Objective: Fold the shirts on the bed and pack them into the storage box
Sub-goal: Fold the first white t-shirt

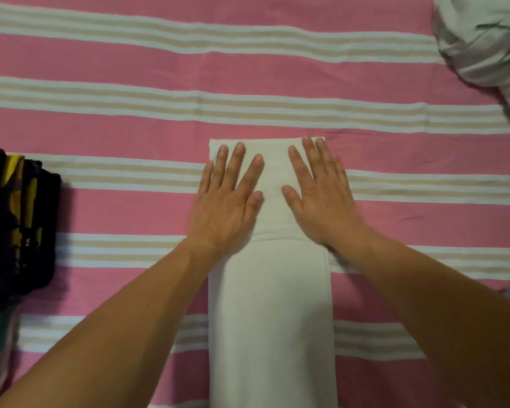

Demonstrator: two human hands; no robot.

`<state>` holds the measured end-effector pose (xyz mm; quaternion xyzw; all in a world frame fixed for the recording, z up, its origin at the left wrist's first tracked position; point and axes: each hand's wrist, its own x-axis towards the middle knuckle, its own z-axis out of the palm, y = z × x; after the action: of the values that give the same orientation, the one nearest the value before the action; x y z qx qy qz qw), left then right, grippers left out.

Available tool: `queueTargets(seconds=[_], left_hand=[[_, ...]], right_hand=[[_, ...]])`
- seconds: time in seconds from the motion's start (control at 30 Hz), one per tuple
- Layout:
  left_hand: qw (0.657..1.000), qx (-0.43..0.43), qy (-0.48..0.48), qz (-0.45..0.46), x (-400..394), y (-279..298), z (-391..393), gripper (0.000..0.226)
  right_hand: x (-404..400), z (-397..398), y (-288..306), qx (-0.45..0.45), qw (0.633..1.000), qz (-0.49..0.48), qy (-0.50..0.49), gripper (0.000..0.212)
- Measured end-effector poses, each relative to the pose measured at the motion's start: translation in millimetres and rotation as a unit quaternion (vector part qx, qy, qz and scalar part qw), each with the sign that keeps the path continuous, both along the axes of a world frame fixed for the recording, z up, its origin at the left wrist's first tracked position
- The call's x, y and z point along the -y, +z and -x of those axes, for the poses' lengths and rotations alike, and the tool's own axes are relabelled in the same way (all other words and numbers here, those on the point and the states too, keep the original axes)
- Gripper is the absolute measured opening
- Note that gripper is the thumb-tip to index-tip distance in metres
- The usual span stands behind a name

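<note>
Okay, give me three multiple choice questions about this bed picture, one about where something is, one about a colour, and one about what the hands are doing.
1. Where does the dark folded pile lie?
A. at the bed's left edge
B. on the white shirt
C. at the top right

2. What colour is the shirt under the hands?
A. black
B. white
C. pink

3. How are the left hand and right hand placed?
A. flat, fingers straight, on the shirt's folded far end
B. curled round a sleeve
C. lifted off the bed

Answers: 1 A, the pile sits far left on the striped sheet; 2 B, the cloth is off-white; 3 A, both palms lie spread on the fold.
</note>
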<state>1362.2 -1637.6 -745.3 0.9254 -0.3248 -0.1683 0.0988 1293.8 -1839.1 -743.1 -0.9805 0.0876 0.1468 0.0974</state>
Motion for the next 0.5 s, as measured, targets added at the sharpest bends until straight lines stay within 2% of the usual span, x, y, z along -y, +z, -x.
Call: queueTargets(seconds=[0.1,0.2,0.27,0.37,0.5], left_hand=[[0.997,-0.028,-0.038,0.054,-10,3,-4,0.056],[0.998,0.000,-0.055,-0.017,-13,8,-5,0.056],[0.997,0.033,-0.044,-0.059,-10,18,16,0.061],[0.994,0.037,-0.104,-0.018,-38,27,104,0.068],[0.980,-0.037,-0.194,-0.009,-136,44,251,0.074]], right_hand=[[-1,-2,2,0.001,1.000,0.004,-0.002,0.069],[-10,0,17,-0.011,0.999,0.051,-0.003,0.068],[-29,22,26,0.019,0.996,0.065,0.063,0.067],[-63,110,29,0.013,0.986,0.008,0.163,0.067],[-93,245,40,-0.052,0.983,-0.026,0.173,0.075]])
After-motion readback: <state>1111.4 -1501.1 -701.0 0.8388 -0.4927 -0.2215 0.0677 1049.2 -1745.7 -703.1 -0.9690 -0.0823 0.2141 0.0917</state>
